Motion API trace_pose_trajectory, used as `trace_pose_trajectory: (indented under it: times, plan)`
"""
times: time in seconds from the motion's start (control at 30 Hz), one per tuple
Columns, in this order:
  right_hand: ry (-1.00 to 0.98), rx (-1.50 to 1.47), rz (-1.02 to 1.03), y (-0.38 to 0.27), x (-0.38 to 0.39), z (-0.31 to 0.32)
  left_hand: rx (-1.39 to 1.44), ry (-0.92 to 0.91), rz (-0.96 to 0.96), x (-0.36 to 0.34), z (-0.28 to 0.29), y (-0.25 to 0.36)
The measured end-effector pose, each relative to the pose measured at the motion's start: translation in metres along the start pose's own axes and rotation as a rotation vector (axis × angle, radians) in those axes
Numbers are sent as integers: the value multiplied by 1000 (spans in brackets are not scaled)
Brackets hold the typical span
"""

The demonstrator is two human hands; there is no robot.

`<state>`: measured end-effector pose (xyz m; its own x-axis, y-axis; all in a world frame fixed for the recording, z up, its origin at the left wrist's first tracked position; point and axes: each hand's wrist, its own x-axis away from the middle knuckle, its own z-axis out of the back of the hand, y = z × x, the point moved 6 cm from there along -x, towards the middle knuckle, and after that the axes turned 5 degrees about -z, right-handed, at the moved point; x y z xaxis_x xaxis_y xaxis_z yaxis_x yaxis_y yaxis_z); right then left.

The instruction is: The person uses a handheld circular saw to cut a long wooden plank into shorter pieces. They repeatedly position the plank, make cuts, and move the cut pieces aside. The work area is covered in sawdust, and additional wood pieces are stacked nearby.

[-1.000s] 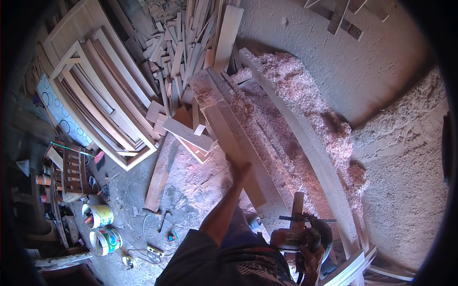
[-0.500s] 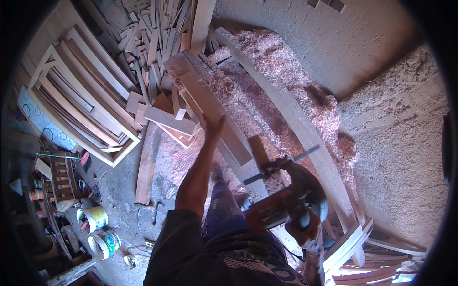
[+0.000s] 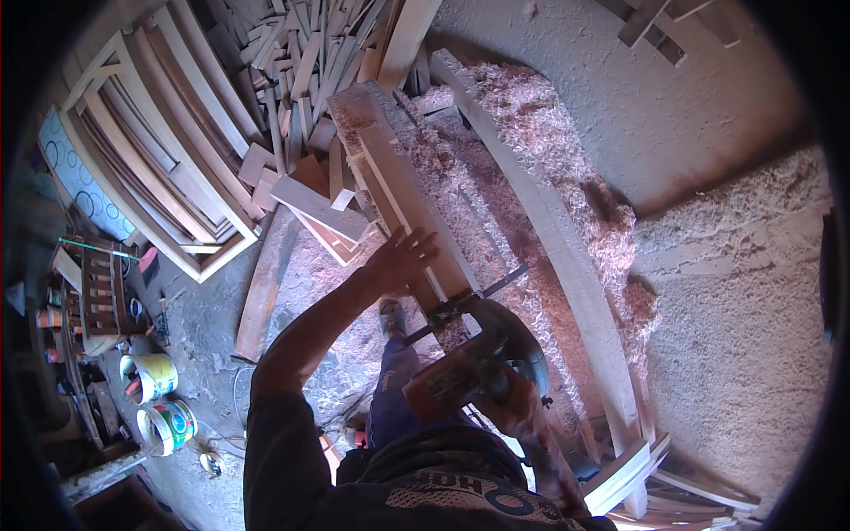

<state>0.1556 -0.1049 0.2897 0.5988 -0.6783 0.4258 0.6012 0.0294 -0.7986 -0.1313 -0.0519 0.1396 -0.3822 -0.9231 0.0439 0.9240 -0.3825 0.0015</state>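
My left hand lies on a long narrow wooden board, its fingers spread over the top face. The board rests on a thicker, dust-covered plank that slants away to the far left. In my right hand is a handheld circular saw, gripped from behind by its handle. The saw's front plate meets the near end of the board, as far as I can tell. A dark guide bar sticks out across the front of the saw. Its blade is hidden by the round guard.
A long pale plank lies to the right among heaps of shavings. Offcuts pile up at the far left, beside leaning wooden frames. Two buckets and cables stand on the floor at left. My foot is beside the plank.
The saw in my right hand has moved left and up to the board's near end. My left hand has opened out from the board's edge to lie across its top, nearer the saw.
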Motion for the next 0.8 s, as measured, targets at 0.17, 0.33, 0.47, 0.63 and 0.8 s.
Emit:
trace_pose_trajectory:
  times: [0.17,0.33,0.47,0.63,0.8]
  plan:
    - [-1,2,-76,2,-3,-1,-190,219,-129,-22,-26,-1]
    - [6,-47,-94,1,-5,0,-165,142,-160,-23,-16,-6]
    - [-43,-78,-117,-4,-10,-2,-153,132,-161,-22,-16,-7]
    - [-39,-68,-84,0,-19,-6,-235,114,-260,-20,-29,-13]
    - [-68,-119,-66,8,-24,-9,-77,69,-246,-23,-41,-20]
